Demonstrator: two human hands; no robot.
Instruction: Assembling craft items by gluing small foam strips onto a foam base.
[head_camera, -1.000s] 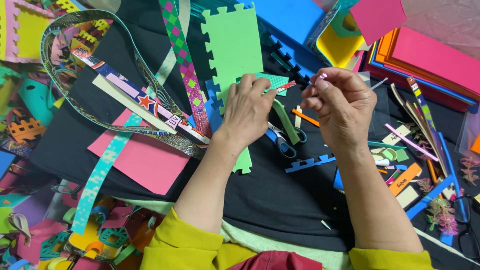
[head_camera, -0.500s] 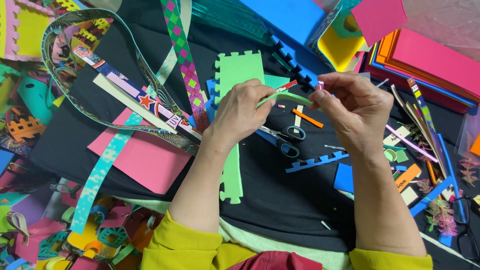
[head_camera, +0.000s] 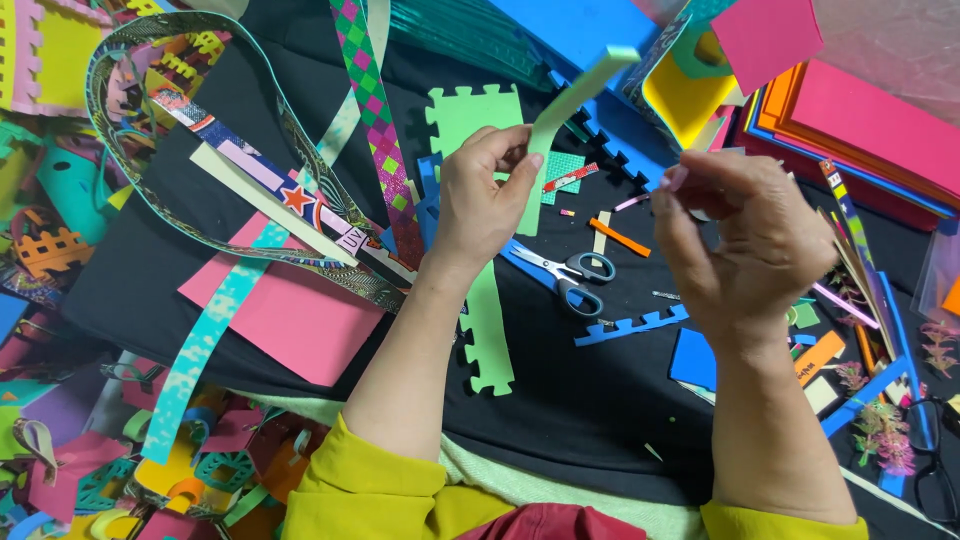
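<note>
Left hand (head_camera: 485, 195) pinched a cut pale-green foam strip (head_camera: 570, 110) upright above the tabletop (head_camera: 600, 420), right hand (head_camera: 745, 245) fingers pressed together on something unclear; scissors (head_camera: 560, 275) lay idle, strip seemingly cut, not yet joined.

I see blue-handled scissors (head_camera: 565, 275) lying on the black cloth (head_camera: 600, 420), just beside a green foam piece with notched edges (head_camera: 487, 330) and near a blue notched strip (head_camera: 630, 327). To the left I make out a pink sheet (head_camera: 290, 320) under a turquoise patterned strip (head_camera: 200, 350) and a looped patterned band (head_camera: 200, 130). At upper right I note a stack of orange and pink sheets (head_camera: 870, 130) beside a yellow tray (head_camera: 690, 100).
</note>
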